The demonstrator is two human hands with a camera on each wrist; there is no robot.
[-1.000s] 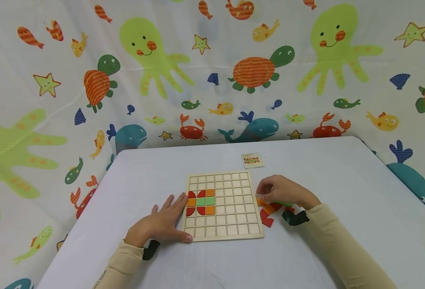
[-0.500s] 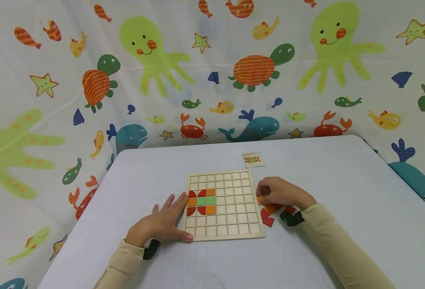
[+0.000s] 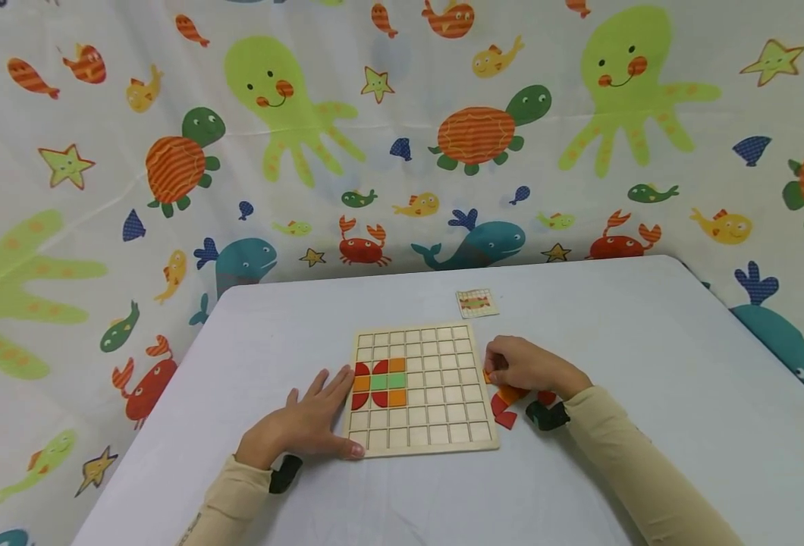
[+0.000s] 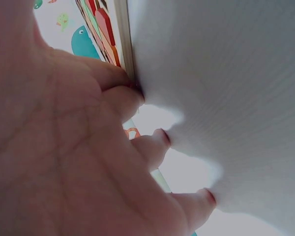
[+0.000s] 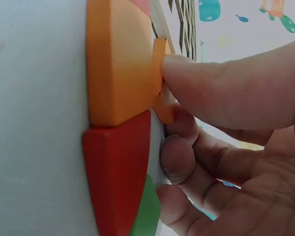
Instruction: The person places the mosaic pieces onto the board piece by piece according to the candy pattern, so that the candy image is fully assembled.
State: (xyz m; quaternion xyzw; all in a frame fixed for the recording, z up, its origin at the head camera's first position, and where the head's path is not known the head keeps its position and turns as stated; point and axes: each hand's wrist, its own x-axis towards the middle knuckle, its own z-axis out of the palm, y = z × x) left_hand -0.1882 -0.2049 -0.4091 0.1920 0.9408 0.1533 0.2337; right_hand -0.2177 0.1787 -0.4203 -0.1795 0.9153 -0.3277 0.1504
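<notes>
My left hand (image 3: 301, 425) lies flat with spread fingers at the left edge of a wooden grid board (image 3: 451, 415); its fingers and thumb touch that edge. On the board's left part sit red quarter-round tiles (image 3: 380, 400), orange square tiles (image 3: 397, 397) and green square tiles (image 3: 378, 382). Just beyond the right edge, my right hand (image 3: 537, 367) pinches an orange tile (image 5: 159, 64) between thumb and curled fingers, low over the table. Loose beside that hand are another orange tile (image 5: 123, 64), a red tile (image 5: 119, 172) and a green tile (image 5: 146, 209).
A small pattern card (image 3: 477, 303) lies behind the board, towards the back of the white table (image 3: 375, 500). More loose red tiles (image 3: 507, 419) lie right of the board, partly under the right hand. Behind the table hangs a curtain (image 3: 402, 76) printed with sea animals.
The right hand has shifted slightly left and down over the loose tiles, and its fingers have drawn in on the orange tile. The left hand stays in place.
</notes>
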